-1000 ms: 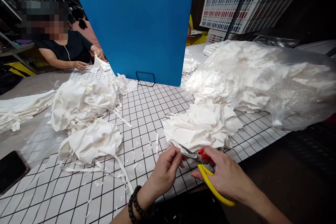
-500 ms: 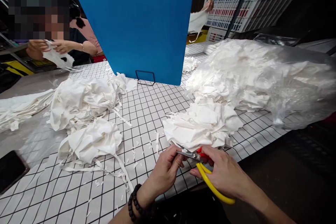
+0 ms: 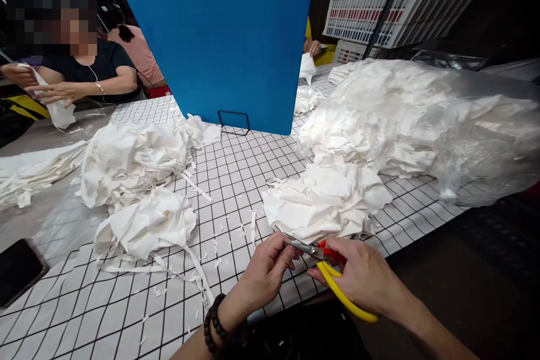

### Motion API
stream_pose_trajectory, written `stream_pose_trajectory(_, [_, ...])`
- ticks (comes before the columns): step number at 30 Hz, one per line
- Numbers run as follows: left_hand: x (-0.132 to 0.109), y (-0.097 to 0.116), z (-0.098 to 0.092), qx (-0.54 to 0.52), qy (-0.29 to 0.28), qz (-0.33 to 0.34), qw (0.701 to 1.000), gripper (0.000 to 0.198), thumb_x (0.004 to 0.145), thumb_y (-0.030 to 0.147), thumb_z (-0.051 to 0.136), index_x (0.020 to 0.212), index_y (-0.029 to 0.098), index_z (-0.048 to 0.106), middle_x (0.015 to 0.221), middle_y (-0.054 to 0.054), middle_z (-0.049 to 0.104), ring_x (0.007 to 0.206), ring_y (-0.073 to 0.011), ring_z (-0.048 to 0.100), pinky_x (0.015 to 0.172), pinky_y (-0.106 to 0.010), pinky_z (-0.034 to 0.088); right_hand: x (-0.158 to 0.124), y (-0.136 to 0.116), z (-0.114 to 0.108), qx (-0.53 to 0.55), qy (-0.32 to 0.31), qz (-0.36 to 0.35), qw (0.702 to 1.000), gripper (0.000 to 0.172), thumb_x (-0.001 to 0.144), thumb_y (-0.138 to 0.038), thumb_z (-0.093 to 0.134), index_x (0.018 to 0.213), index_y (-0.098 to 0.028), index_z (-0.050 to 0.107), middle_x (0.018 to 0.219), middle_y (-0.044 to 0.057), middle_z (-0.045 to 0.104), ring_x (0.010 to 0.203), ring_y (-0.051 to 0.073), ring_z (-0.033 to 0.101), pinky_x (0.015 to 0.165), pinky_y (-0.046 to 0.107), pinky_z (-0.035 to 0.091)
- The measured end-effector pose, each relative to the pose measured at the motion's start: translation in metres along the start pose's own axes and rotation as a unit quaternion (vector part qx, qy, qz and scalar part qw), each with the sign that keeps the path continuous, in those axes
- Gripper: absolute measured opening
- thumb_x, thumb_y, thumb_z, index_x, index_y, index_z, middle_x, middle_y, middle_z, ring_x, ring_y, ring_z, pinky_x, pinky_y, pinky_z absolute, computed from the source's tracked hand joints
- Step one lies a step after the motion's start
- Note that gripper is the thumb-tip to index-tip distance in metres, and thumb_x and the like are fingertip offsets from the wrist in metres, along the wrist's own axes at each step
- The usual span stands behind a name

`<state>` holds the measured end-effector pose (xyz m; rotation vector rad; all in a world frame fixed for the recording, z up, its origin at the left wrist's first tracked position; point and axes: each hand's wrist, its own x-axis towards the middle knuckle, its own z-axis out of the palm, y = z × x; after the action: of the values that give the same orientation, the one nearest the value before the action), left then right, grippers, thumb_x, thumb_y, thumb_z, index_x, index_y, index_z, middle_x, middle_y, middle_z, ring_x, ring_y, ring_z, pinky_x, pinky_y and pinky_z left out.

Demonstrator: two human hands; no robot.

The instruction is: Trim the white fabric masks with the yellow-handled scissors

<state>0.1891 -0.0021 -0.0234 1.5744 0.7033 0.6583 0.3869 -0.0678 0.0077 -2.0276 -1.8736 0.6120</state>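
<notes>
My right hand [image 3: 358, 275] is closed around scissors [image 3: 315, 252] with one red and one yellow handle. Their blades point left, with the tips at the fingers of my left hand [image 3: 265, 267]. That hand is closed in a pinch by the blades; whatever lies between its fingertips is hidden or too small to name. Just beyond both hands lies a pile of white fabric pieces [image 3: 323, 199]. More white cloth with thin straps [image 3: 147, 228] rests to the left. Small white clippings [image 3: 217, 244] are scattered between the two piles.
A large clear bag of white fabric [image 3: 422, 118] bulges at right. The blue board [image 3: 228, 39] stands upright on the grid-patterned tablecloth [image 3: 240, 163]. A phone [image 3: 21, 273] lies at left. One co-worker [image 3: 88, 81] handles white cloth; another person's hand [image 3: 312, 46] shows beyond the board.
The scissor blades look closer together, while my hands stay almost in place. At left, the co-worker's hands have moved left with the cloth. Beyond the board, the other hand has dropped lower and moved left.
</notes>
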Motion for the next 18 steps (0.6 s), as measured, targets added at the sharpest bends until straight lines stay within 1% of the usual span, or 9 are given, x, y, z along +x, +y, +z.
stream_pose_trajectory(4, [0.0,0.0,-0.002,0.0,-0.002,-0.012,1.0,0.026,0.097,0.035,0.045,0.089,0.017,0.062,0.087,-0.005,0.058,0.077,-0.0144,0.057,0.07,-0.025,0.049,0.001,-0.001,-0.001,0.005,0.009,-0.016,1.0,0.027,0.07,-0.048,0.069,0.07,-0.024,0.058,0.065,-0.002,0.063,0.057,0.015,0.053,0.051,0.025,0.032])
stream_pose_trajectory(7, [0.0,0.001,-0.003,-0.018,-0.005,-0.019,1.0,0.027,0.096,0.037,0.046,0.09,0.016,0.062,0.087,-0.005,0.059,0.075,-0.0142,0.057,0.068,-0.025,0.049,0.002,0.0,0.005,0.012,0.012,-0.017,1.0,0.027,0.073,-0.047,0.067,0.066,-0.023,0.057,0.059,-0.002,0.06,0.053,0.014,0.05,0.05,0.025,0.031])
stream_pose_trajectory(9, [0.0,0.002,-0.003,-0.036,-0.005,-0.028,0.999,0.028,0.096,0.038,0.046,0.089,0.016,0.062,0.086,-0.005,0.059,0.073,-0.0136,0.057,0.067,-0.024,0.048,0.002,0.001,0.009,0.021,0.01,-0.016,1.0,0.029,0.074,-0.047,0.066,0.062,-0.022,0.055,0.055,-0.003,0.057,0.05,0.013,0.047,0.05,0.025,0.03])
stream_pose_trajectory(11, [0.0,0.002,-0.003,-0.048,-0.002,-0.039,0.998,0.028,0.096,0.039,0.046,0.088,0.016,0.061,0.085,-0.004,0.059,0.073,-0.0134,0.057,0.068,-0.025,0.047,0.002,0.005,0.01,0.049,0.004,-0.02,0.999,0.03,0.074,-0.046,0.067,0.061,-0.022,0.054,0.055,-0.003,0.056,0.051,0.013,0.046,0.049,0.025,0.031])
stream_pose_trajectory(14, [-0.001,0.001,-0.006,-0.047,0.01,-0.048,0.998,0.029,0.096,0.039,0.047,0.087,0.016,0.062,0.083,-0.003,0.058,0.073,-0.0135,0.057,0.071,-0.025,0.045,0.001,0.016,0.003,0.138,-0.009,-0.007,0.99,0.029,0.074,-0.046,0.068,0.068,-0.022,0.054,0.059,-0.003,0.055,0.054,0.013,0.048,0.049,0.023,0.036])
stream_pose_trajectory(15, [-0.002,0.001,-0.008,-0.045,0.014,-0.047,0.998,0.03,0.096,0.04,0.046,0.087,0.016,0.062,0.081,-0.003,0.057,0.073,-0.0136,0.056,0.072,-0.026,0.044,0.002,0.02,-0.001,0.161,0.0,0.009,0.987,0.029,0.074,-0.047,0.068,0.07,-0.022,0.054,0.06,-0.003,0.055,0.054,0.013,0.049,0.049,0.023,0.037])
stream_pose_trajectory(16, [-0.004,0.001,-0.011,-0.043,0.017,-0.044,0.998,0.03,0.096,0.04,0.046,0.086,0.016,0.062,0.081,-0.003,0.056,0.073,-0.0138,0.055,0.072,-0.026,0.044,0.004,0.024,-0.006,0.172,0.022,0.03,0.984,0.03,0.074,-0.048,0.069,0.072,-0.022,0.055,0.061,-0.003,0.056,0.055,0.013,0.05,0.049,0.023,0.039])
stream_pose_trajectory(18, [-0.009,0.003,-0.019,-0.031,0.016,-0.038,0.999,0.03,0.096,0.039,0.045,0.086,0.016,0.061,0.081,-0.003,0.056,0.074,-0.0146,0.054,0.071,-0.026,0.043,0.011,0.029,-0.015,0.154,0.087,0.072,0.982,0.032,0.073,-0.05,0.07,0.082,-0.022,0.058,0.066,-0.002,0.06,0.058,0.015,0.054,0.051,0.023,0.043])
